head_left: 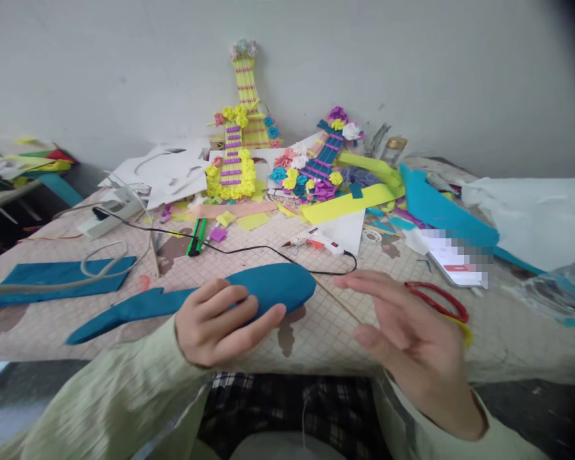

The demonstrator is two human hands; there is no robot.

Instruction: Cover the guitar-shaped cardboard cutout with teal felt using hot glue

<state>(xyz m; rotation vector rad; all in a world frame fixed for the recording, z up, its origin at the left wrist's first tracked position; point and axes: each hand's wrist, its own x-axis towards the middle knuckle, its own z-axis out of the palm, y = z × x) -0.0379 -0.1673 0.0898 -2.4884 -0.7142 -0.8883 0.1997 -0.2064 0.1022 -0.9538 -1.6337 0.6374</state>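
Note:
A blue paper-covered piece (287, 287), shaped like a lute with a rounded body and a long bent neck, lies along the table's front. My left hand (220, 322) is curled over it where neck and body meet, its fingertips hidden against the lower edge. To the right, my right hand (412, 335) is raised above the table with thumb and fingers apart, holding nothing. A thin wooden stick (338, 299) runs from the blue body toward my right thumb. Behind the body lies a white glue gun (323, 241) with its black cord.
Red-handled scissors (436, 300) and a phone (453, 265) lie at right. A green cutter (197, 237), a power strip (110, 214) and a flat blue sheet (57, 281) lie at left. Decorated paper instruments (232, 156) and paper scraps stand at the back wall.

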